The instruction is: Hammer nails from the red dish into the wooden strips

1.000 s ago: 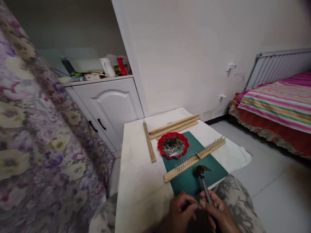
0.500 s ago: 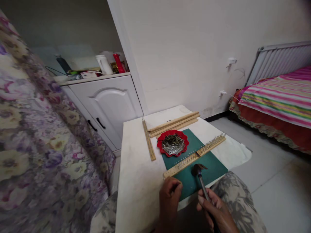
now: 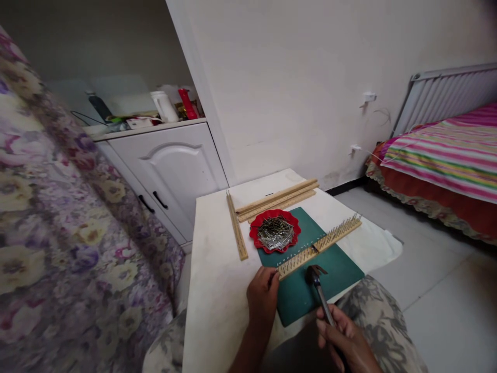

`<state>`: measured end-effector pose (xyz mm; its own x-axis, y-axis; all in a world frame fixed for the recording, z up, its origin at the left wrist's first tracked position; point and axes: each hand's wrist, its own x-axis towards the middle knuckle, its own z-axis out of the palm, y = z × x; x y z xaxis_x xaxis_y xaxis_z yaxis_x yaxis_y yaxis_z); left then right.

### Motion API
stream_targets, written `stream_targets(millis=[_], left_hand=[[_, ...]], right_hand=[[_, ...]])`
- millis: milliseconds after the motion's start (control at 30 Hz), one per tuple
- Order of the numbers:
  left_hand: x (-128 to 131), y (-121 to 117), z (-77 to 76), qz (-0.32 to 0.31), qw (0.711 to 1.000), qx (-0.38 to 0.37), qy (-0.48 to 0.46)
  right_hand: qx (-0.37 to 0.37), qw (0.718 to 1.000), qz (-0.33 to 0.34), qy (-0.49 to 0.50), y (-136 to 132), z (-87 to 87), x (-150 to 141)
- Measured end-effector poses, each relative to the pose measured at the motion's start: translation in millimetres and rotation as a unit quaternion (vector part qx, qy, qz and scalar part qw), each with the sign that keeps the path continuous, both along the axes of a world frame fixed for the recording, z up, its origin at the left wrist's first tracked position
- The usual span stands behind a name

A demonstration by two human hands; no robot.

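My left hand (image 3: 263, 298) rests with fingers pinched at the near end of a wooden strip (image 3: 322, 242) studded with a row of upright nails, which lies across a green cutting mat (image 3: 334, 264). What the fingers pinch is too small to make out. My right hand (image 3: 345, 342) grips the handle of a small hammer (image 3: 316, 280), whose head hovers just above the mat beside the strip. A red scalloped dish (image 3: 275, 231) full of loose nails sits on the mat's far corner.
More wooden strips (image 3: 277, 198) lie at the white table's (image 3: 217, 290) far side, one (image 3: 236, 225) running lengthwise. A floral curtain (image 3: 58, 207) hangs left, a white cabinet (image 3: 171, 171) stands behind, and a striped bed (image 3: 442, 160) is at the right.
My left hand left the hammer handle near my right hand and reached forward to the near end of the nailed strip. The hammer stayed about where it was.
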<state>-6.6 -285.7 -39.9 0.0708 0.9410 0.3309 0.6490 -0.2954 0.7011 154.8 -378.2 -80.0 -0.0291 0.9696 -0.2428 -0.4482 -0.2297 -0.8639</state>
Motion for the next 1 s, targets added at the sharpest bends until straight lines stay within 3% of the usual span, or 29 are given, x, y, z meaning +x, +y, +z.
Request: stream_targets(millis=[433, 800, 1000], left_hand=[[4, 2, 1.9, -0.004, 0.999, 0.002, 0.054], [4, 2, 1.3, -0.015, 0.998, -0.004, 0.065], [3, 3, -2.7, -0.009, 0.998, -0.005, 0.064]], right_hand=[[-0.014, 0.999, 0.01, -0.036, -1, 14.4, 3], [0.023, 0.991, 0.116, -0.064, 7, 63.4, -2], [0.042, 0.985, 0.147, -0.084, 22, 73.1, -15]])
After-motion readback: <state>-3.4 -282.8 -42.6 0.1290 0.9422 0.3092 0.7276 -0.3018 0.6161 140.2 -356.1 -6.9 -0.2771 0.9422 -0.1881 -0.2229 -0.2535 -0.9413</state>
